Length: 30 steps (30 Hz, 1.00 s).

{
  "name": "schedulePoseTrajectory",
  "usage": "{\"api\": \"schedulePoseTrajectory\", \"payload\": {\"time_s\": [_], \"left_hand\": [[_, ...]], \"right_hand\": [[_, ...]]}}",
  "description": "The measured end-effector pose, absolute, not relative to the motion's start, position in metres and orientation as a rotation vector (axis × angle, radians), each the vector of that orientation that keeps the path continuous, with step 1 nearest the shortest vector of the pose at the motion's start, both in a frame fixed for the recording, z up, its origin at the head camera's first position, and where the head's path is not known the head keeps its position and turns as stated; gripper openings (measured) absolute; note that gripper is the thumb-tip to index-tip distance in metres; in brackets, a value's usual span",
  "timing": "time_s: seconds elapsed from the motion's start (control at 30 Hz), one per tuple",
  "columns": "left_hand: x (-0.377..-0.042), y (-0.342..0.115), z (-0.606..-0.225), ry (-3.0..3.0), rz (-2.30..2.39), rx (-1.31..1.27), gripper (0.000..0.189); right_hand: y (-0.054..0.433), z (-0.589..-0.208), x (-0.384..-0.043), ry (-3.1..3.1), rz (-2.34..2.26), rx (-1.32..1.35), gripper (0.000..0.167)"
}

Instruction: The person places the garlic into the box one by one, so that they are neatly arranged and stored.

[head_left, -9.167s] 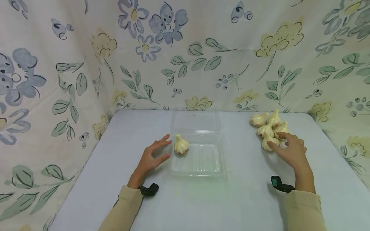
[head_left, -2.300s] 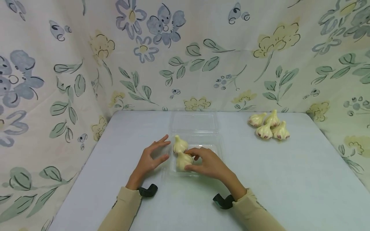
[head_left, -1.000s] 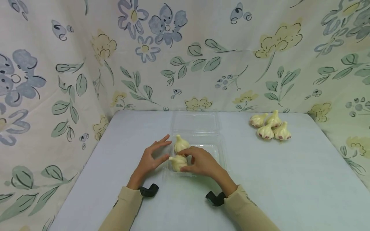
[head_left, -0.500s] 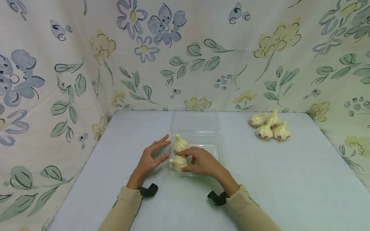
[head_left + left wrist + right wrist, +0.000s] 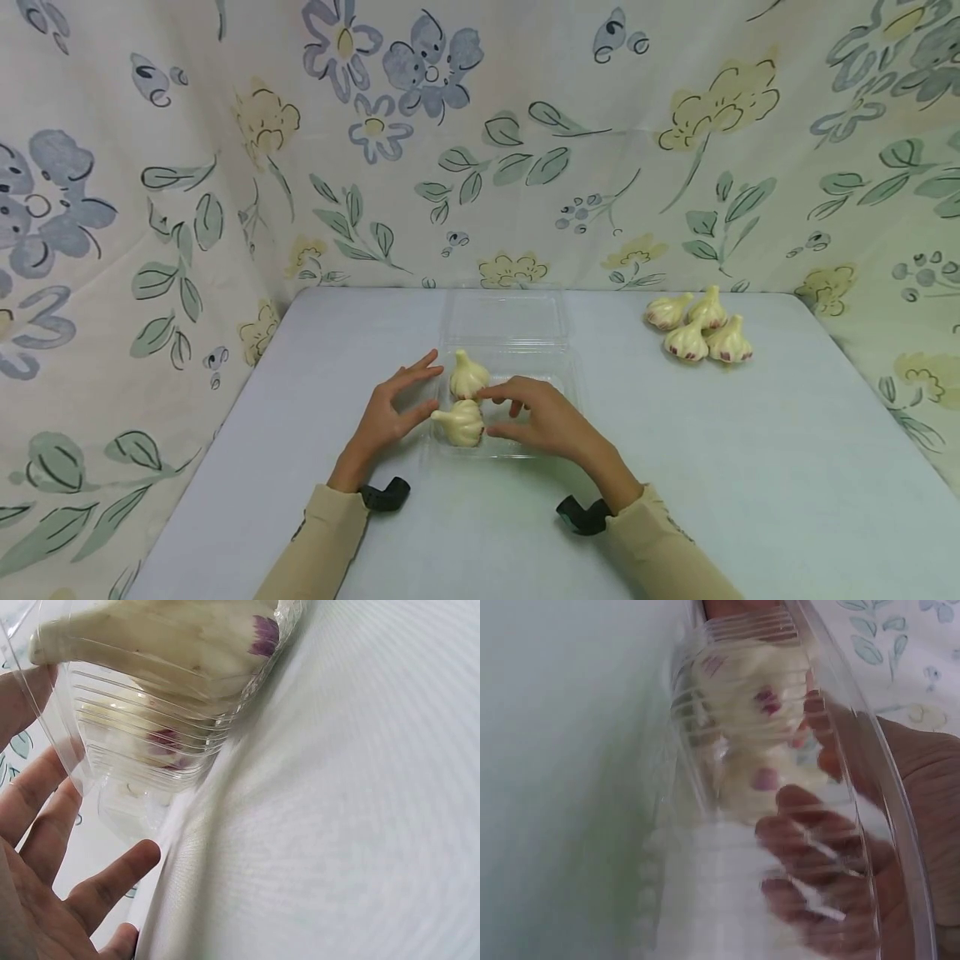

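Observation:
Inside a clear plastic clamshell container (image 5: 531, 429), two garlic bulbs sit along its left side. The front garlic bulb (image 5: 461, 423) lies tipped, its stem over the left rim near my left thumb. Behind it, the other garlic bulb (image 5: 468, 377) stands with its stem up. My left hand (image 5: 385, 413) rests at the container's left edge, fingers spread, with fingertips at the rim (image 5: 71, 742) in the left wrist view. My right hand (image 5: 546, 421) hovers over the container just right of the front bulb, thumb and fingers parted, holding nothing. In the right wrist view, its fingers (image 5: 802, 825) show through the clear wall.
Several more garlic bulbs (image 5: 686, 340) are grouped at the back right of the white table (image 5: 750, 467). The container's lid (image 5: 506, 317) lies folded back toward the floral curtain (image 5: 510, 167) behind the table.
My right hand brought a garlic bulb from the back-right group into the container, turned its stem leftward, and has just let go, drawing slightly right. The left hand stays in place.

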State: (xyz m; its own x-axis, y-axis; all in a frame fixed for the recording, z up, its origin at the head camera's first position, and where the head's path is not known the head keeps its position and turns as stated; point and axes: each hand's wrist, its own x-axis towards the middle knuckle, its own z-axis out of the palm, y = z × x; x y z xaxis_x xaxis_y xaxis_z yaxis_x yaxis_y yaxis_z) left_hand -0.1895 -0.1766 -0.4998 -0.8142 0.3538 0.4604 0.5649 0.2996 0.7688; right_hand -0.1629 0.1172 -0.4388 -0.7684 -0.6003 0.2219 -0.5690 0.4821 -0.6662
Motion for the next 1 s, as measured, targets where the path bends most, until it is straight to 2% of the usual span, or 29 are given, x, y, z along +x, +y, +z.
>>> {"api": "schedulePoseTrajectory", "payload": {"time_s": [0.43,1.0], "left_hand": [[-0.188,-0.176,-0.5,-2.384,-1.507,-0.832,0.048],[-0.188,-0.176,-0.499,-2.378,-1.514,-0.837,0.046]], "right_hand": [[0.153,-0.44,-0.165,2.921,-1.291,-1.102,0.033],[0.182,-0.44,-0.175,3.046,-1.333,-0.911,0.032]]}}
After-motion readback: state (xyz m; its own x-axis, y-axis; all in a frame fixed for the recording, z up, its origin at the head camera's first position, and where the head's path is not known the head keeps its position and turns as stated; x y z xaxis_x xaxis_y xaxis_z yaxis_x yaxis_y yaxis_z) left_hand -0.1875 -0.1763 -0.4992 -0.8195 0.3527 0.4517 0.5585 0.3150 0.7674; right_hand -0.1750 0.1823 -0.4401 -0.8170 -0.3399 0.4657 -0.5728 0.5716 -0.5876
